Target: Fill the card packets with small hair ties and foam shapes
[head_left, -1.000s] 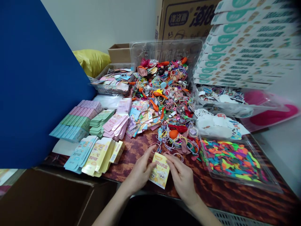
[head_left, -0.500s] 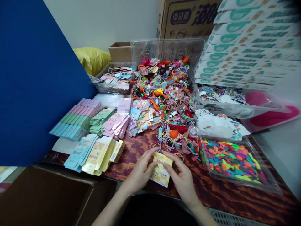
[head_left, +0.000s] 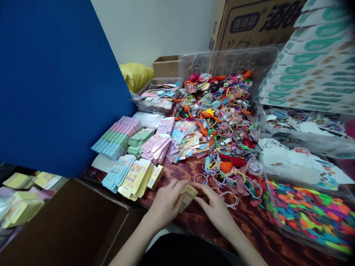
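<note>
The left hand [head_left: 168, 203] and right hand [head_left: 215, 208] close in a light grip on a small yellow card box [head_left: 188, 197], pinching it between them near the front of the worktop [head_left: 244, 236]. Only a few yellow packets [head_left: 22, 207] lie in the brown carton [head_left: 66, 218], while flat printed card blanks [head_left: 135, 177] stand in stacks — much appears left. A large heap of rubber bands and balloons [head_left: 219, 122] fills a clear plastic bin [head_left: 227, 61] and spills forward.

Bright indoor light; soft shadow under right hand [head_left: 215, 210]; stacked cartons [head_left: 313, 62] blurred, bent at right edge
</note>
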{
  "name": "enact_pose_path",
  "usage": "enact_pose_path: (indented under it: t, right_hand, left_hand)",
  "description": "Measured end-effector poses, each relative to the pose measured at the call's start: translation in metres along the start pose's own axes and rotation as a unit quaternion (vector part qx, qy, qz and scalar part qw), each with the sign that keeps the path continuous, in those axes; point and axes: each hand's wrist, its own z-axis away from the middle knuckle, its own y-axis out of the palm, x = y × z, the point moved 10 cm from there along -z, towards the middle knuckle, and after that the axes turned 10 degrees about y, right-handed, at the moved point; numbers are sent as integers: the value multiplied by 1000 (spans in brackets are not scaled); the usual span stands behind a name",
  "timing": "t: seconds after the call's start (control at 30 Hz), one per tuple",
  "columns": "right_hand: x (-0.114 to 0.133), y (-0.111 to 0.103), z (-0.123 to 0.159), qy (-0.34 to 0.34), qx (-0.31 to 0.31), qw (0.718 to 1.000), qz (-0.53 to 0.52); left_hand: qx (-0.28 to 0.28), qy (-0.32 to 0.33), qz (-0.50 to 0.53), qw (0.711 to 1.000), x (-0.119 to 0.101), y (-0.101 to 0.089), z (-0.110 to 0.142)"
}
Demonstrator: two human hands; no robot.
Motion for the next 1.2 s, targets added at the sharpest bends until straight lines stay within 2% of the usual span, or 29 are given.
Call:
enact_pose_path:
  t: [0.1,0.17,0.23,0.3,0.37,0.43,0.47,0.5,0.6,0.7,0.87,1.0,1.1,1.2]
  right_hand:
    - [8,11,-8,-12,-11,998,59]
    - [12,20,-8,-22,8,996,82]
    - [11,25,-7,-28,24,995,96]
    - [5,25,-5,-26,29,994,103]
    - [-4,22,-3,-16,30,994,99]
    - [-12,17,-3,-4,32,996,85]
    - [-15,15,-4,1,33,997,77]
    - [-17,14,-4,5,33,997,69]
    - [-21,13,-5,11,30,998,57]
    - [-24,13,-7,16,17,999,48]
    - [-28,11,-7,14,-1,999,31]
    - [-28,12,-8,8,9,999,36]
    - [-28,12,-8,5,7,999,36]
    - [-27,12,-9,6,6,999,36]
  left_hand:
    - [-62,-25,-165,984,12,-36,7]
    - [-110,-46,-244,962,18,-50,12]
    - [-128,-44,-281,950,21,-53,15]
    - [-138,-24,-282,949,23,-56,18]
    - [-181,-30,-278,943,31,-74,27]
    - [-239,-87,-295,921,49,-104,44]
    - [-250,-125,-313,908,60,-116,52]
    - [-236,-161,-334,898,72,-122,58]
    - [-156,-216,-376,887,94,-119,66]
    - [-126,-224,-394,883,96,-104,67]
    - [-135,-213,-374,892,93,-98,63]
    - [-175,-202,-313,911,94,-112,65]
    - [-215,-198,-288,912,91,-120,70]
    - [-246,-176,-281,911,85,-121,72]
